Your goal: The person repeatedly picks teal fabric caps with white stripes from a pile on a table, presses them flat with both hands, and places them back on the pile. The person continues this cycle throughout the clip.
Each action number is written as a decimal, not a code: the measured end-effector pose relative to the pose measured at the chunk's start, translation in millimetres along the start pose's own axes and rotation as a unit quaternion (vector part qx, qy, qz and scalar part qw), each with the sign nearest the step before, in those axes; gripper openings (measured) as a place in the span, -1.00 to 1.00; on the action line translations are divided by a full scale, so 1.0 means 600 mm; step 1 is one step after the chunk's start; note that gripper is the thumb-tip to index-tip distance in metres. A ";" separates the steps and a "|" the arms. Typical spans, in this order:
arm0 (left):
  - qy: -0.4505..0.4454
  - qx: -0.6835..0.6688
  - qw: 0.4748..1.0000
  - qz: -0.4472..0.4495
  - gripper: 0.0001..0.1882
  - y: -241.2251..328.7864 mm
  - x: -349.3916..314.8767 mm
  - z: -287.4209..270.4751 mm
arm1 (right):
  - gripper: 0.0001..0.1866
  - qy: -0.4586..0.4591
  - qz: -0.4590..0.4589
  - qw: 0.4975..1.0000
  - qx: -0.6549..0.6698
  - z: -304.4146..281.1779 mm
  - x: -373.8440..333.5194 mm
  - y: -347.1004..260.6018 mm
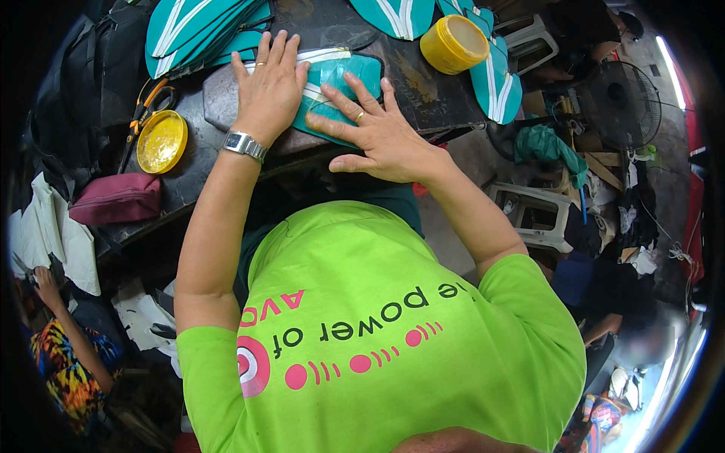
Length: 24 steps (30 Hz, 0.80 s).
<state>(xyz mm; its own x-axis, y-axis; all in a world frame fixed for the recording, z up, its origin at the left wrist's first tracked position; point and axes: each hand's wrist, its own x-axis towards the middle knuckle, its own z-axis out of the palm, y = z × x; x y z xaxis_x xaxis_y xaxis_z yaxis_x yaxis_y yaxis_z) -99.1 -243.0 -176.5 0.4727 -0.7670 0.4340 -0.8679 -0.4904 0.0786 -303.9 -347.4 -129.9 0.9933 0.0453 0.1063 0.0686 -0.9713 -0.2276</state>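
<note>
A teal cut piece with white V-shaped strips [368, 69] lies near the table's front edge, on a dark slab [221, 98]. My left hand [273, 87] rests flat over the piece's left end, fingers pointing away from me. It wears a ring, with a metal watch on its wrist. My right hand [377, 132] reaches in from the right with fingers spread, its fingertips on the piece's right part and the thumb apart. Neither hand grips anything. Part of the piece is hidden under both hands.
Stacked teal pieces [204, 30] lie far left; others [498, 90] lie right. A yellow tub [455, 45] stands far right. On the left are a yellow lid [162, 142], orange-handled scissors [143, 109] and a maroon pouch [117, 198]. A co-worker's hand [47, 288] shows lower left.
</note>
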 end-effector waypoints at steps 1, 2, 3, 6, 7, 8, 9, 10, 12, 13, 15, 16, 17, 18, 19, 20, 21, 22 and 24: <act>0.020 0.014 1.000 0.004 -0.48 0.001 0.002 -0.001 | -0.33 -0.017 -0.004 0.999 0.028 -0.005 -0.005 0.001; 0.030 0.031 0.999 0.007 -0.48 0.002 0.004 -0.002 | -0.37 -0.025 -0.018 0.998 0.057 -0.010 -0.010 0.003; 0.024 0.058 0.998 0.006 -0.48 0.002 0.007 -0.003 | -0.39 0.002 0.007 0.998 0.066 -0.015 -0.016 0.006; -0.033 0.096 0.995 -0.018 -0.46 0.005 0.022 -0.002 | -0.41 0.103 0.053 0.993 0.021 -0.024 -0.034 0.010; -0.056 0.094 0.994 -0.019 -0.46 0.005 0.026 -0.002 | -0.40 0.097 0.064 0.993 -0.033 -0.022 -0.039 0.008; -0.061 0.090 0.994 -0.016 -0.46 0.004 0.030 0.000 | -0.38 0.097 0.075 0.988 -0.093 -0.018 -0.044 0.004; -0.071 0.084 0.994 -0.014 -0.46 0.003 0.033 0.002 | -0.37 0.077 0.096 0.981 -0.150 -0.014 -0.047 0.000; -0.068 0.082 0.994 -0.006 -0.45 0.001 0.035 0.004 | -0.31 0.110 0.083 0.979 -0.149 -0.009 -0.048 -0.003; -0.073 0.076 0.994 0.005 -0.45 -0.006 0.036 0.007 | -0.30 0.094 0.092 0.977 -0.168 0.000 -0.044 -0.006; -0.069 0.060 0.996 0.017 -0.45 -0.010 0.036 0.008 | -0.29 0.106 0.086 0.975 -0.175 0.004 -0.040 -0.006; -0.053 0.033 0.997 0.039 -0.46 -0.020 0.041 0.008 | -0.27 0.078 0.085 0.983 -0.144 0.010 -0.027 -0.001; -0.063 0.045 0.996 0.042 -0.46 -0.022 0.045 0.007 | -0.27 0.078 0.074 0.987 -0.120 0.011 -0.021 0.003; -0.061 0.040 0.996 0.048 -0.46 -0.025 0.048 0.005 | -0.27 0.079 0.061 0.990 -0.095 0.012 -0.019 0.006; -0.073 0.037 0.995 0.050 -0.45 -0.027 0.051 0.002 | -0.31 0.053 0.061 0.994 -0.078 0.010 -0.020 0.009; -0.098 0.038 0.993 0.050 -0.44 -0.030 0.055 -0.001 | -0.33 0.050 0.053 0.996 -0.053 0.008 -0.023 0.011; -0.114 0.037 0.992 0.048 -0.44 -0.032 0.059 -0.005 | -0.35 0.046 0.046 0.997 -0.029 0.005 -0.028 0.013; -0.143 0.039 0.988 0.043 -0.43 -0.033 0.064 -0.009 | -0.38 0.038 0.039 0.999 -0.005 0.002 -0.035 0.015; -0.160 0.040 0.985 0.041 -0.42 -0.034 0.068 -0.012 | -0.40 0.045 0.041 0.998 0.004 -0.002 -0.043 0.018; -0.175 0.030 0.983 0.036 -0.41 -0.036 0.075 -0.018 | -0.43 0.039 0.056 0.997 0.025 -0.007 -0.055 0.021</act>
<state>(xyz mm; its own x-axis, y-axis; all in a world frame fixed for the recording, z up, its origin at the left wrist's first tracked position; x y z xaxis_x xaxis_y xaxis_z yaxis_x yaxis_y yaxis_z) -60.5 -262.6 -149.1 0.4428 -0.8910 0.1002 -0.8956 -0.4449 0.0018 -336.1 -362.3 -132.2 0.9850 -0.0822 0.1520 -0.0350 -0.9564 -0.2901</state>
